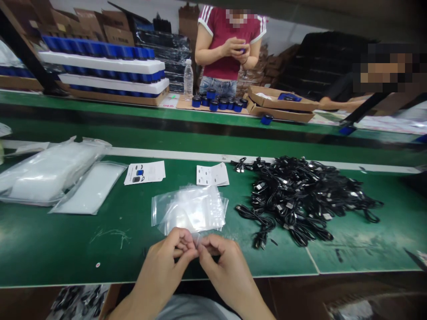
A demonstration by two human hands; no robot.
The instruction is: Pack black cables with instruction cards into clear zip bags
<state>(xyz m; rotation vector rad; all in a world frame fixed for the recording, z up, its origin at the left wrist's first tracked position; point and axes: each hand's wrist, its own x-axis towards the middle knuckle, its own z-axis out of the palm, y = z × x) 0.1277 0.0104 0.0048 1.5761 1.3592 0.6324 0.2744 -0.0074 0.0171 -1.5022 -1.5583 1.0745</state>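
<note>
- Clear bag [199,240] seems to be getting pinched by both hands; it is mostly being hidden by the fingers, so its outline cannot be told.
- Left hand [165,262] and right hand [231,263] are being held together, thumbs and forefingers closed on the film, tips nearly meeting.
- Step in hand, as judged: the bag's edge is being worked by the fingertips, perhaps being parted. Whether any gap is being opened cannot be told.
- Next move, as judged: a light, even pinch is being called for on both sides; thin film is easily being creased or lost.
- Position: the bag is being held between the hands, over the near side of the desk [133,255], just short of the stack of clear bags [196,211].
- Black cables [300,200] are being left untouched, right of the stack; folded leaflets [213,174] are being left beyond it.
</note>
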